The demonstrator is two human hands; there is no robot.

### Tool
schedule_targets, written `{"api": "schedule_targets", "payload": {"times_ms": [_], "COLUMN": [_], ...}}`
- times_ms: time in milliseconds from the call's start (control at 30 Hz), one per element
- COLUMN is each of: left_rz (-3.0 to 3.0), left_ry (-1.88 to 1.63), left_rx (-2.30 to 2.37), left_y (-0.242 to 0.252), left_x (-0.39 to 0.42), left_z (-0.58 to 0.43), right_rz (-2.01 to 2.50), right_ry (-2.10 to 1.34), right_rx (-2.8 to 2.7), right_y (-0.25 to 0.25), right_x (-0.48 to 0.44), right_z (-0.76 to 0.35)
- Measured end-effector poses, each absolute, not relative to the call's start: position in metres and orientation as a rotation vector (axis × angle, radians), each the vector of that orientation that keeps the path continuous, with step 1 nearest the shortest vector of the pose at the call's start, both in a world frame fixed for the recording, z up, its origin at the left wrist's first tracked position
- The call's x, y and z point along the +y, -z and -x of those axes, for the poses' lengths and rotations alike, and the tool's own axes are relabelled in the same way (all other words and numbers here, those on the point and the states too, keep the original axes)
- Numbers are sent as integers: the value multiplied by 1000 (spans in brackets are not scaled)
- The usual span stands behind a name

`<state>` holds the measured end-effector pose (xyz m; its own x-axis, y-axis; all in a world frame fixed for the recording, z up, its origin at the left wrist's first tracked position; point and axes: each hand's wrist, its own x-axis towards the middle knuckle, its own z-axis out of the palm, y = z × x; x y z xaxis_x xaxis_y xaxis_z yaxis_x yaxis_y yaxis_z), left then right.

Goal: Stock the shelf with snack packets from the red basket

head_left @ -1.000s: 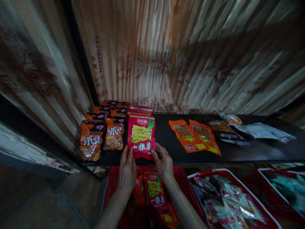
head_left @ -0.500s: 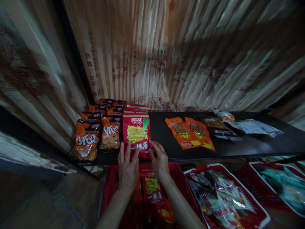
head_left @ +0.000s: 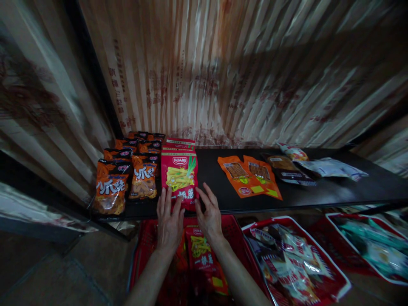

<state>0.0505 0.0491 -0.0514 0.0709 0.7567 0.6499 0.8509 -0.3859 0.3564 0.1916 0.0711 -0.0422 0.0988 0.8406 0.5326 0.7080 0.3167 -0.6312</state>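
Observation:
A red snack bag (head_left: 180,172) with yellow sticks and a green onion printed on it stands upright at the shelf's front edge. Similar red bags (head_left: 180,143) stand right behind it. My left hand (head_left: 168,221) is open, its stretched fingers at the bag's lower left, overlapping its front. At the lower right edge is my right hand (head_left: 208,214), also open, with fingers apart and the thumb close to the bag. Neither hand is wrapped around it. Below my wrists, another red snack bag (head_left: 204,259) lies in a red basket (head_left: 234,229).
Left of the red bags stand rows of orange-and-black snack bags (head_left: 111,189). Orange packets (head_left: 250,176), a brown packet (head_left: 288,170) and a white packet (head_left: 331,168) lie on the black shelf (head_left: 208,165). Baskets (head_left: 346,287) of packaged snacks sit below. Pleated sheeting (head_left: 204,76) hangs behind.
The view has shifted slightly. My right hand's fingers have opened a little at the bag's edge. The left hand stays at the lower left, and the bag keeps its place.

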Motion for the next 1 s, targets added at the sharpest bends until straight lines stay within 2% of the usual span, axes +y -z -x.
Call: {"api": "schedule_targets", "payload": {"times_ms": [167, 333, 533, 700, 1000], "left_rz": [2203, 2198, 2171, 2148, 2155], "left_ry": [1220, 1231, 1245, 1229, 1247], "left_rx": [-1673, -1690, -1697, -1708, -1720], "left_y": [52, 53, 54, 54, 62], "left_x": [51, 51, 51, 55, 57], "left_z": [-52, -52, -54, -53, -54], "right_rz": [1354, 1362, 1468, 1465, 1282], "right_ry": [-125, -299, -724, -892, -1132], "right_rx": [-1711, -1501, -1096, -1013, -878], "right_y": [34, 26, 14, 5, 11], "right_x": [63, 74, 188, 272, 313], "right_z": [-189, -191, -217, -220, -211]}}
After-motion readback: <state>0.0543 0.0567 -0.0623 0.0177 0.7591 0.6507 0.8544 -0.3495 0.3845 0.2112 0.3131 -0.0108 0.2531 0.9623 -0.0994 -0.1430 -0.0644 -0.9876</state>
